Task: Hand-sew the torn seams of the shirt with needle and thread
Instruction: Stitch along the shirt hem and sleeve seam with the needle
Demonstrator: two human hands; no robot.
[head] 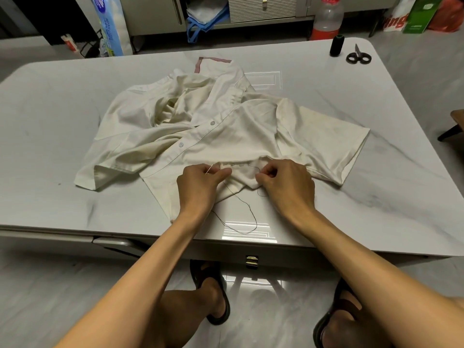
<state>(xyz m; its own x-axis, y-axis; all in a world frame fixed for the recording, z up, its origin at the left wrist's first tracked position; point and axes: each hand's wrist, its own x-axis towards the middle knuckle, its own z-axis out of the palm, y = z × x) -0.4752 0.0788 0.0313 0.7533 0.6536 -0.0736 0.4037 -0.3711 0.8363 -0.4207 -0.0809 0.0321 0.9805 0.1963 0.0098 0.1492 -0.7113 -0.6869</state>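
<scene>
A cream short-sleeved shirt [213, 121] lies crumpled on the grey marble table [50, 121]. Near its front hem runs a seam [233, 165] with a row of dark stitches. My left hand [200, 182] pinches the needle [209, 169] at the left end of that seam. My right hand [286, 182] pinches the shirt fabric at the seam's right end. Dark thread [247, 212] trails from the seam in a loop over the table toward its front edge.
A black thread spool [336, 45] and black-handled scissors [358, 56] sit at the table's far right corner. Behind the table stand a plastic bottle [326, 18], bags and a cabinet. My sandalled feet [213, 295] are under the front edge.
</scene>
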